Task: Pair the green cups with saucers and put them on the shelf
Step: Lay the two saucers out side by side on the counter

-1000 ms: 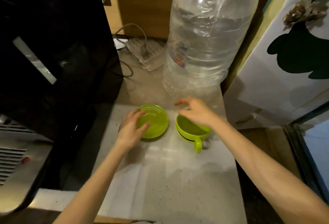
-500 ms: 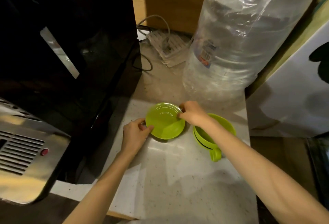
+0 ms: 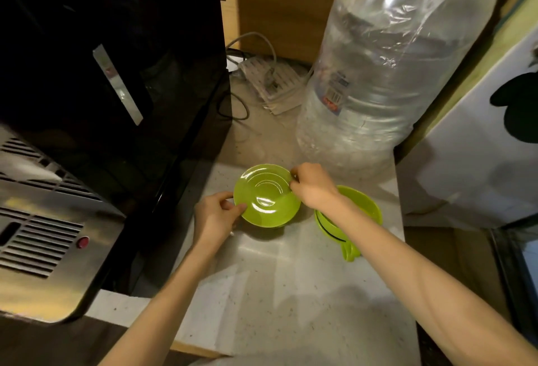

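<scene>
A green saucer (image 3: pixel 266 195) is lifted a little above the white speckled shelf surface (image 3: pixel 291 293), casting a shadow below it. My left hand (image 3: pixel 217 218) pinches its near left rim. My right hand (image 3: pixel 313 185) pinches its far right rim. To the right stand stacked green cups (image 3: pixel 362 211), their handle (image 3: pixel 349 252) pointing toward me; my right wrist crosses over their left side and hides part of them.
A large clear plastic water bottle (image 3: pixel 387 74) stands just behind the cups. A black appliance (image 3: pixel 102 74) with a metal vented panel (image 3: pixel 37 234) fills the left. A power strip with cables (image 3: pixel 270 80) lies at the back. A white panel (image 3: pixel 480 147) borders the right.
My right hand left the cups and took the saucer's far rim. My left hand shifted to grip its near rim, and the saucer rose off the surface. The camera moved closer.
</scene>
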